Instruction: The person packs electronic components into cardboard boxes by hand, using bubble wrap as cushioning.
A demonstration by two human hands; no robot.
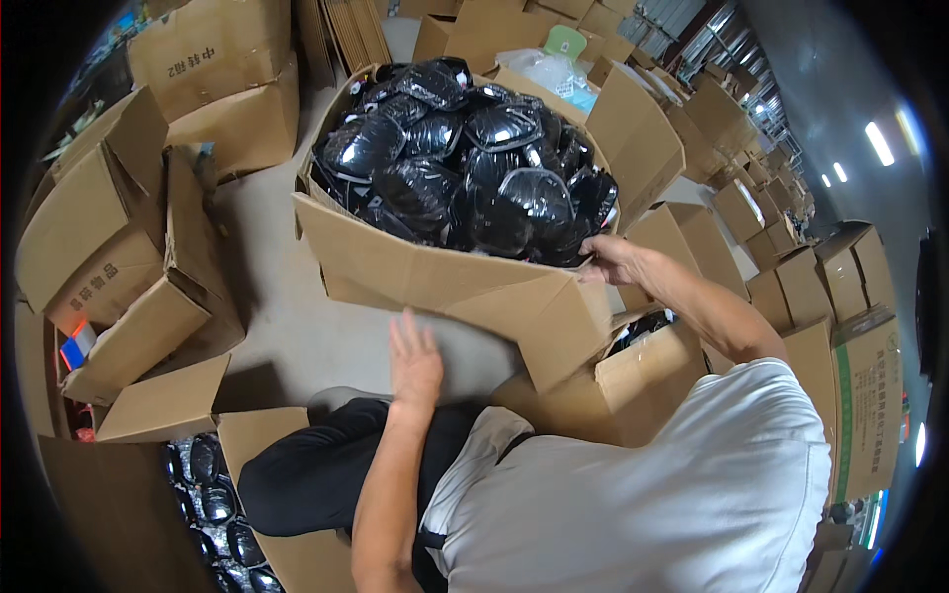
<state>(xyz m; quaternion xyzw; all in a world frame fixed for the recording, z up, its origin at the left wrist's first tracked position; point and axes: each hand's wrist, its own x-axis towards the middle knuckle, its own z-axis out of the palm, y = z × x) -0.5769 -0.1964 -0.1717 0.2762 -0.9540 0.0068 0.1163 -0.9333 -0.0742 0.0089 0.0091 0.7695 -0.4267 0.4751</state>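
A large open cardboard box stands in front of me, heaped with shiny black rounded items in clear plastic wrap; their exact kind I cannot make out. At the box's near right corner, my right hand is closed on the cardboard edge, its fingertips partly hidden beside the black items. My left hand is open, fingers stretched out, just below the box's near flap and holding nothing.
An open box at lower left holds more wrapped black items. Beside my right forearm stands another box with something black inside. Open cartons crowd the left, and many boxes fill the right. A green stool stands behind.
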